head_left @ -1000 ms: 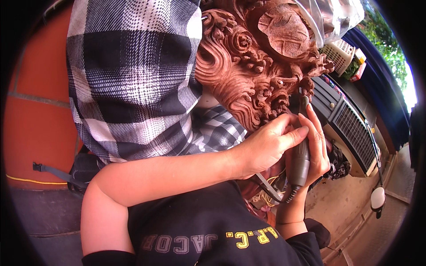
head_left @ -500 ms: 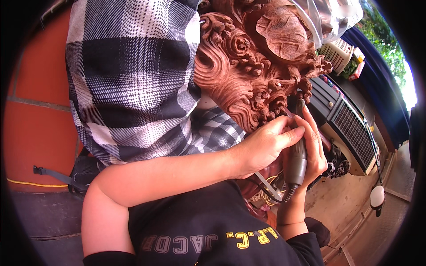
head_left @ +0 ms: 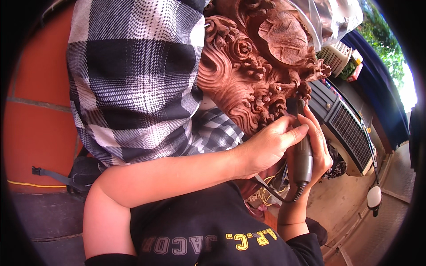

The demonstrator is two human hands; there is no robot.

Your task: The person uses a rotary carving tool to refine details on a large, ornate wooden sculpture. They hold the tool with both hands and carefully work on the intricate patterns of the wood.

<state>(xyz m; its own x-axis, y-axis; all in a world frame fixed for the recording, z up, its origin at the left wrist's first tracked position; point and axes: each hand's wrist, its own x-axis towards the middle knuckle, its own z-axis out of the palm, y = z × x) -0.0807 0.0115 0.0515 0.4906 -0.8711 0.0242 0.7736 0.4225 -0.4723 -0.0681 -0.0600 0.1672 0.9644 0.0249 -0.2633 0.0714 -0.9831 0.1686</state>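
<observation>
A reddish-brown wood carving (head_left: 248, 66), cut with swirls, curls and small knobs, stands before me at the upper middle. My right hand (head_left: 320, 150) is wrapped around a dark grey rotary tool (head_left: 303, 162) from its right side, fingers stretched up along the body. From the left, my left hand (head_left: 273, 142) closes on the tool's front part, its thumb laid across it. The tool's front end points at the carving's lower right edge; its tip is hidden by my fingers and cannot be made out. A coiled cord (head_left: 301, 191) leaves its rear end.
Black-and-white checked cloth (head_left: 137, 84) covers my leg on the left. Clear plastic sheeting (head_left: 328, 22) hangs at the top right, near a cream basket (head_left: 336, 56). A grey vented unit (head_left: 348, 128) stands to the right. Orange floor tiles (head_left: 42, 133) lie far left.
The tool's rear end and my right hand have swung slightly to the right. My left hand keeps nearly the same place. The carving sits slightly differently in view.
</observation>
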